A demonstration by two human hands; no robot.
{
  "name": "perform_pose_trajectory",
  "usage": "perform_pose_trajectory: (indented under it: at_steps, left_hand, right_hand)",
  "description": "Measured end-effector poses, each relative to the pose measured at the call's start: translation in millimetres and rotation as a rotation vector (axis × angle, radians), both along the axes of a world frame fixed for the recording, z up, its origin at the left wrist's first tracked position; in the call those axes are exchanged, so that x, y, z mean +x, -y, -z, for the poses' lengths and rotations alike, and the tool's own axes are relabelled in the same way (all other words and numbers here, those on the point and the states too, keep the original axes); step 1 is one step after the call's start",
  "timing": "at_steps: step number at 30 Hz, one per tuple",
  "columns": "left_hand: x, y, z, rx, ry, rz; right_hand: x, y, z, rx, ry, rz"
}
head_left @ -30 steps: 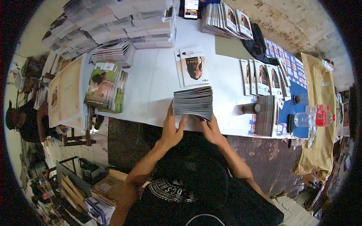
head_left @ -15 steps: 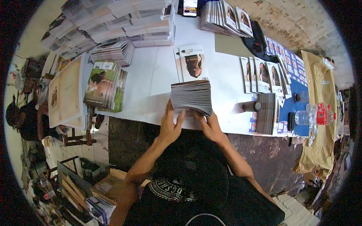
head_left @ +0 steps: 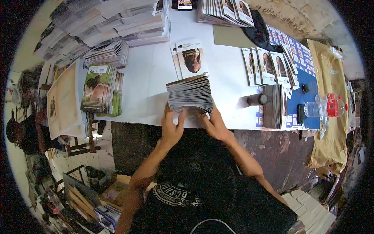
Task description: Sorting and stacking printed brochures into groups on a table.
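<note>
Between my two hands stands a thick bundle of thin booklets (head_left: 189, 94), its layered page edges turned upward. My left hand (head_left: 172, 125) grips its near left side, and my right hand (head_left: 215, 124) its near right side; the fingertips are partly hidden behind the bundle. Just beyond it, a couple of white booklets with a dark-haired portrait on the cover (head_left: 192, 61) lie on the white tabletop (head_left: 150, 84).
Tall paper stacks (head_left: 113, 23) rise at the back left, with green-covered booklets (head_left: 97, 89) nearer. On the right are fanned booklets (head_left: 268, 66), an upright booklet stack (head_left: 272, 107), a dark cylinder (head_left: 257, 100), plastic bottles (head_left: 331, 107) and brown wrapping paper (head_left: 327, 136). A phone (head_left: 184, 4) lies far back.
The whole view has shifted, so the table and its contents appear higher and slightly further left. Both hands keep their grip on the booklet bundle.
</note>
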State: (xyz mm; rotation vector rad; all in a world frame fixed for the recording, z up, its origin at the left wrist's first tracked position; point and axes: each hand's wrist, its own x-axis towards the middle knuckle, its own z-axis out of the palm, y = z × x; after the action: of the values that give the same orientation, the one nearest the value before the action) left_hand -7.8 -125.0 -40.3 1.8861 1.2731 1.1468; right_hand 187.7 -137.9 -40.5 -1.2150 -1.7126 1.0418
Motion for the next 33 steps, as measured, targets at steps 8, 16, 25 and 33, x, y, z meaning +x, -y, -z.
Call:
perform_pose_trajectory:
  at_steps: [8, 16, 25, 33]
  left_hand:
    - [-11.7, -35.7, -22.2, -0.519, 0.483, 0.104]
    - [-17.7, -31.5, -4.4, -0.778, 0.584, 0.136]
    - [6.8, -27.9, -61.5, -0.552, 0.323, 0.089]
    - [-22.3, -25.5, -129.5, 0.602, -0.326, 0.44]
  right_hand:
    - [16.0, -26.9, -16.7, -0.104, -0.311, 0.121]
    - [8.0, -18.5, -7.4, -0.299, -0.35, 0.281]
    - [5.4, -15.2, -46.2, -0.216, -0.592, 0.181]
    - [33.8, -7.7, -38.9, -1.062, -0.858, 0.049]
